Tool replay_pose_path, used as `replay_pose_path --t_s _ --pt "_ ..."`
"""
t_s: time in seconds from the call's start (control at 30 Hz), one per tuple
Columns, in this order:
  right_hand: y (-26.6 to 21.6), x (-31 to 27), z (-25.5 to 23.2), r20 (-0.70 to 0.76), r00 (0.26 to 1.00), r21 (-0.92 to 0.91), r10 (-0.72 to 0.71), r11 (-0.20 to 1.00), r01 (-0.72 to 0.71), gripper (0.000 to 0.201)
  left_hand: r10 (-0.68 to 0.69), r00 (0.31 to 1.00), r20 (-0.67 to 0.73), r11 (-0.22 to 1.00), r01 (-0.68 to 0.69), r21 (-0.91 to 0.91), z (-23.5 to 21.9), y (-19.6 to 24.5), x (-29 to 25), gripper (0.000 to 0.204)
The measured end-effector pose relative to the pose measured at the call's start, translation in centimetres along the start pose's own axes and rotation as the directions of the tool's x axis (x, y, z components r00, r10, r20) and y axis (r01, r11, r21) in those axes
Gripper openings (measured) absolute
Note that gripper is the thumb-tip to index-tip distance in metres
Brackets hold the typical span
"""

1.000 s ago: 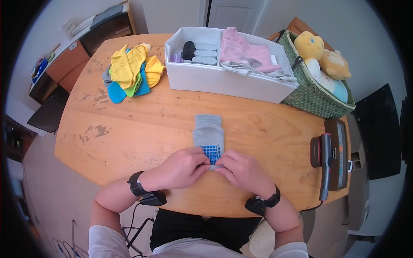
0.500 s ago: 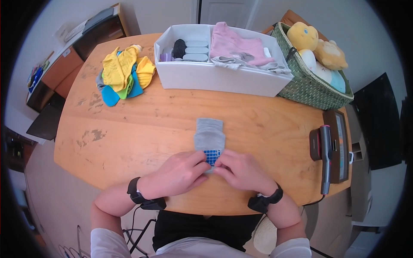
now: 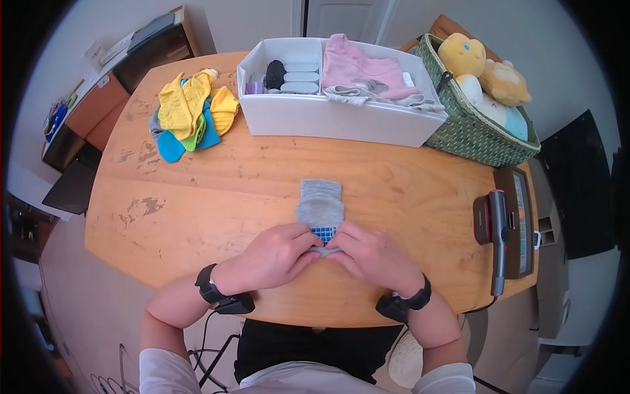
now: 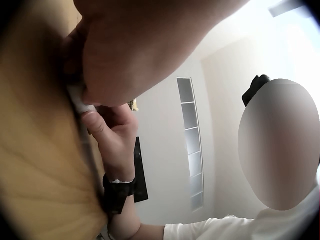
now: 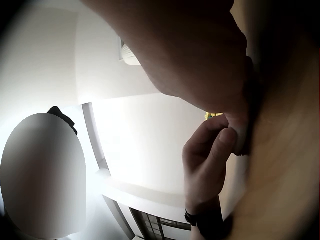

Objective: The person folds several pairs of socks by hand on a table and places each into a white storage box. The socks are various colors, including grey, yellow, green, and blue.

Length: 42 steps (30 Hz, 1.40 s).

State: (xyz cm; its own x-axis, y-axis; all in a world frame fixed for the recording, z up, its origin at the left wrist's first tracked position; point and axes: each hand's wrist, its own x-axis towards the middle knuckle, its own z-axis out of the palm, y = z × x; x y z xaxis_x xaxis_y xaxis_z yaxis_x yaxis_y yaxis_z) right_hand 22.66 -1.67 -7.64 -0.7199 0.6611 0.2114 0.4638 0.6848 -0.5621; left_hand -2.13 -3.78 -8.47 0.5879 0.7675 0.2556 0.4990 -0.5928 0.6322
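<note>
A grey sock [image 3: 320, 207] lies flat on the wooden table in front of the person, its cuff end pointing away. A blue grid pattern [image 3: 323, 234] shows between the hands, partly covered by the turned-up near end. On the left side of that end, the left hand [image 3: 283, 253] pinches the fabric between thumb and fingers. The right hand [image 3: 369, 255] pinches the same edge from the right, its fingertips close to those of the left. In the left wrist view, a pale strip of the sock [image 4: 77, 97] shows at the fingers.
Behind the sock stands a white divided box [image 3: 341, 121] with clothes and rolled items. A pile of colourful small garments [image 3: 190, 118] lies at back left. A green basket [image 3: 482, 141] holds plush toys. A dark handheld device [image 3: 497, 243] and a brown case [image 3: 515, 223] are at right.
Half a second ago the fingers were slightly loosened at the near end. Now both hands pinch it closer together, and the fold has moved away from the person, covering more of the blue grid.
</note>
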Motion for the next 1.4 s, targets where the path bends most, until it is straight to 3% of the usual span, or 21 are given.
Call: replay_pose_path --t_s 0.13,0.23,0.4,0.57,0.7,0.73,0.8,0.93,1.0,1.03,1.1,1.17,1.3,1.33,1.4 --pt "0.0 -0.2 -0.2 0.013 0.999 0.013 0.045 0.999 -0.045 0.016 -0.005 1.000 0.013 1.000 0.005 -0.021 -0.6 1.2 0.2 0.020" --pt "0.0 -0.4 -0.3 0.033 0.997 0.044 0.076 0.996 -0.078 0.015 0.089 0.996 -0.028 0.995 -0.088 0.039 -0.1 0.8 0.1 0.021" --pt "-0.7 0.0 -0.3 0.008 0.995 0.049 0.095 0.994 -0.095 0.017 -0.003 1.000 -0.006 0.999 0.003 -0.046 0.0 -0.2 -0.1 0.018" --pt "-0.1 0.1 0.1 -0.071 0.996 -0.076 -0.059 0.996 0.053 0.022 -0.068 0.997 0.031 0.989 0.071 -0.133 -0.5 -0.3 0.1 0.017" --pt "-0.1 0.1 -0.1 -0.085 0.994 -0.106 -0.072 0.992 0.063 0.021 -0.148 0.987 0.058 0.978 0.155 -0.137 -1.1 0.9 0.5 0.020" --pt "-0.2 0.0 -0.1 -0.085 0.995 -0.107 -0.059 0.993 0.050 0.021 -0.143 0.988 0.060 0.979 0.150 -0.137 -1.0 0.9 0.6 0.020" --pt "-0.3 0.0 0.0 -0.091 0.995 -0.105 -0.041 0.994 0.031 0.021 0.057 0.996 -0.073 0.998 -0.057 0.012 -0.6 0.4 0.8 0.023" --pt "-0.4 0.1 0.1 -0.109 0.993 -0.109 -0.039 0.994 0.027 0.021 0.127 0.988 -0.084 0.990 -0.122 0.064 -0.2 -0.5 0.6 0.023" --pt "-0.5 0.2 0.0 -0.120 0.992 -0.109 -0.043 0.994 0.030 0.022 -0.036 0.999 -0.005 0.997 0.036 -0.071 -0.4 -0.2 0.3 0.023" --pt "-0.6 0.3 -0.2 -0.131 0.989 -0.116 -0.064 0.992 0.049 0.022 -0.036 0.999 -0.006 0.997 0.035 -0.069 -0.5 -0.4 0.2 0.023" --pt "-0.6 0.4 -0.3 -0.142 0.986 -0.124 -0.086 0.990 0.068 0.023 -0.144 0.985 0.095 0.964 0.161 -0.210 -0.8 -0.7 0.1 0.023" --pt "0.0 0.4 -0.1 -0.106 0.983 -0.148 -0.149 0.980 0.133 0.022 -0.170 0.979 0.113 0.957 0.191 -0.217 -1.0 -0.7 0.2 0.023" --pt "0.2 0.4 0.2 -0.132 0.982 -0.129 -0.138 0.984 0.121 0.022 -0.256 0.963 0.085 0.928 0.270 -0.258 -1.4 0.4 0.5 0.025" --pt "0.2 0.4 0.2 -0.145 0.982 -0.111 -0.119 0.988 0.104 0.022 -0.255 0.963 0.085 0.928 0.269 -0.258 -1.4 0.5 0.6 0.025" --pt "0.3 0.2 0.1 -0.161 0.982 -0.094 -0.097 0.992 0.082 0.021 -0.061 0.995 -0.074 0.997 0.058 -0.044 -1.3 0.7 0.8 0.027"
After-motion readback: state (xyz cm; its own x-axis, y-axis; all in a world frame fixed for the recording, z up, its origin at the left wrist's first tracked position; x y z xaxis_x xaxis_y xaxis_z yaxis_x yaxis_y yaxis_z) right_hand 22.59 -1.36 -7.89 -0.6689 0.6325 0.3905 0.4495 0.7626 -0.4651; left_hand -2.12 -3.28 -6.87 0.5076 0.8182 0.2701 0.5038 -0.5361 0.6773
